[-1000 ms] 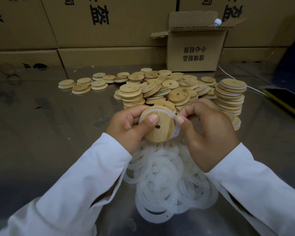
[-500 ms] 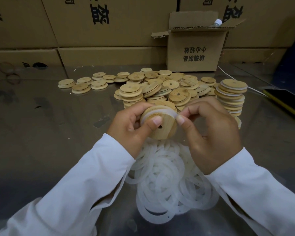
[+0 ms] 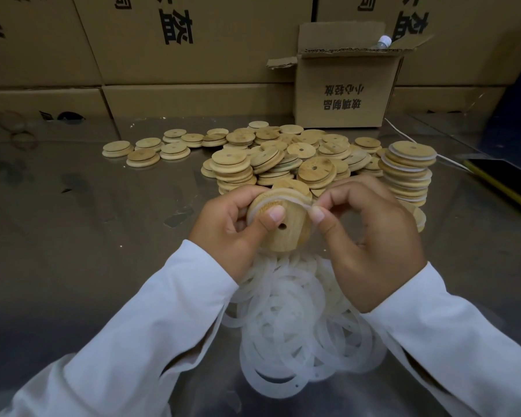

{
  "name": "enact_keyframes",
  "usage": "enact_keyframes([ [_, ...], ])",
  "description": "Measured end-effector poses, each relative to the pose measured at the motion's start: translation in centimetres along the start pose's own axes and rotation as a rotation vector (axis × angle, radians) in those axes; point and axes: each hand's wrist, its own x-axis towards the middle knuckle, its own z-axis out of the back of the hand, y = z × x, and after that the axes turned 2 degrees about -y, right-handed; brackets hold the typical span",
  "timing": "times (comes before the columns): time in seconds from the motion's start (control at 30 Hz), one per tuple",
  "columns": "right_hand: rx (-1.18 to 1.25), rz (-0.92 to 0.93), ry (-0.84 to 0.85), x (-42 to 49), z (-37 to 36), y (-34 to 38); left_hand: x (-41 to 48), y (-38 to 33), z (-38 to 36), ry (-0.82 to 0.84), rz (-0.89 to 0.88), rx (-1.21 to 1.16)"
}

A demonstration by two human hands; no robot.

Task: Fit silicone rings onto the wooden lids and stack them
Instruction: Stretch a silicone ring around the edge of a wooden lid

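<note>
Above the table's near-middle, my left hand (image 3: 229, 233) grips a round wooden lid (image 3: 286, 227) while my right hand (image 3: 370, 236) pinches its translucent white silicone ring (image 3: 286, 200), over the loose rings (image 3: 298, 320).

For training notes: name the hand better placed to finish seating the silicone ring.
Right, likely: the right hand pinches the translucent silicone ring at the rim; the left hand only grips the round wooden lid.
</note>
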Motion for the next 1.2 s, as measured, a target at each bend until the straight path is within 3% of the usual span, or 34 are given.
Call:
enact_keyframes([
  [0.27,0.106,-0.212,0.034,0.26,0.17,-0.24,-0.22,0.21,-0.18,0.03,-0.017,0.019],
  [0.73,0.136,-0.259,0.13,0.19,0.12,0.08,-0.32,0.48,0.06,0.015,0.018,0.045],
  [1.2,0.188,-0.305,0.12,0.06,-0.04,-0.06,-0.27,0.31,0.32,-0.015,0.036,0.122],
])
